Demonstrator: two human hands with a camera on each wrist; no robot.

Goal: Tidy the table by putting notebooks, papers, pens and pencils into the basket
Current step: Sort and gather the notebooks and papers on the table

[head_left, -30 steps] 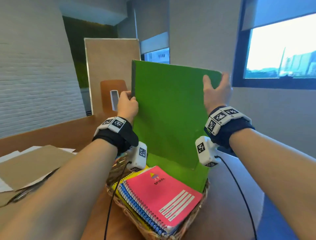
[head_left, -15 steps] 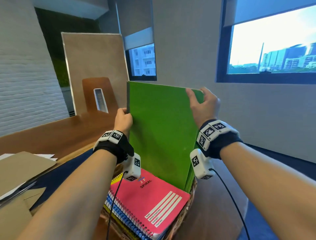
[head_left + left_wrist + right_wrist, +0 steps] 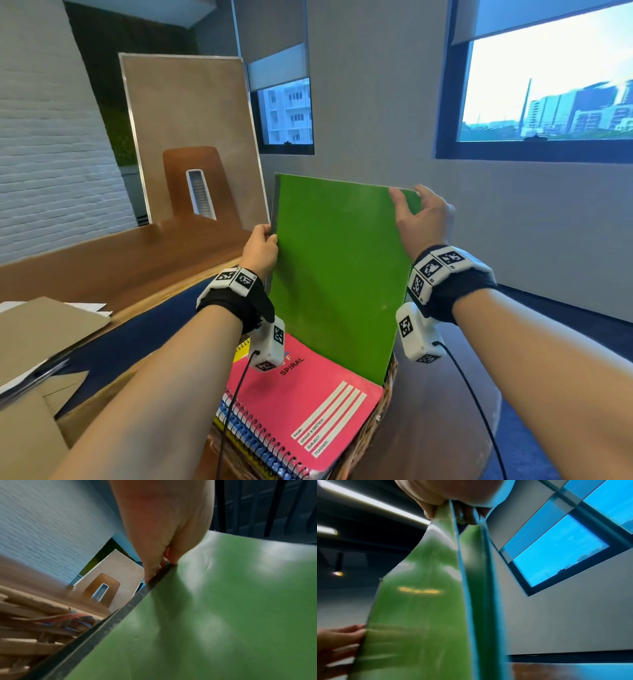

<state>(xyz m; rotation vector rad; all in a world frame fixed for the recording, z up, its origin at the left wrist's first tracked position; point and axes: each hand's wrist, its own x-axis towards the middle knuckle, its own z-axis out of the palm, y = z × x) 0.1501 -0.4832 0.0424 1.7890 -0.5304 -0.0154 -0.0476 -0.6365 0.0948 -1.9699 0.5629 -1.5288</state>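
A large green notebook (image 3: pixel 337 274) stands upright in the wicker basket (image 3: pixel 385 407), behind a pink spiral notebook (image 3: pixel 301 407) that lies on blue and yellow spiral notebooks. My left hand (image 3: pixel 262 245) pinches its dark left spine edge (image 3: pixel 137 601). My right hand (image 3: pixel 423 216) grips its top right corner, thumb on the front. In the right wrist view the green notebook (image 3: pixel 423 601) hangs from my right hand (image 3: pixel 447 497), covers slightly apart.
Brown cardboard sheets (image 3: pixel 41 332) and white papers (image 3: pixel 87 306) lie on the wooden table (image 3: pixel 130 260) at the left. A tall brown board (image 3: pixel 191 113) leans at the back. The grey wall and windows are close behind the basket.
Both hands have lowered the green notebook deeper into the basket and stood it more upright. The right hand went from an open palm to gripping the top right corner.
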